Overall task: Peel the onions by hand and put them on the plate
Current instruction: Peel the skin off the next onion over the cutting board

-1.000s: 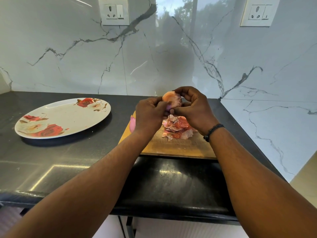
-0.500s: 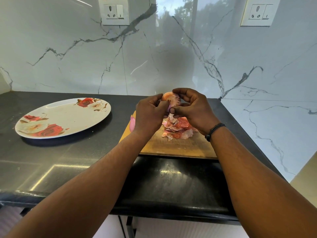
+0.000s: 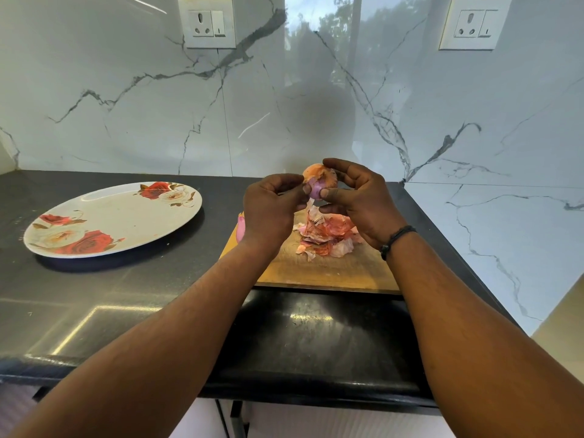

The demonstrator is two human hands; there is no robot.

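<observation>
Over cutting board: onion pinched btwn right hand fingers; left hand pinches its skin.

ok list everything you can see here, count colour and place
half-peeled purple onion: 1, orange skin on top, held above the board
pink peeled onion: 1, board's left edge, mostly hidden
heap of onion skins: 1, orange-pink, on the board
wooden cutting board: 1, tan, counter right
oval rose-print plate: 1, white and red, counter left
black stone counter: 1
white wall sockets: 2, marble wall
left hand: pinches a skin strip
right hand: grips the onion, black wristband
</observation>
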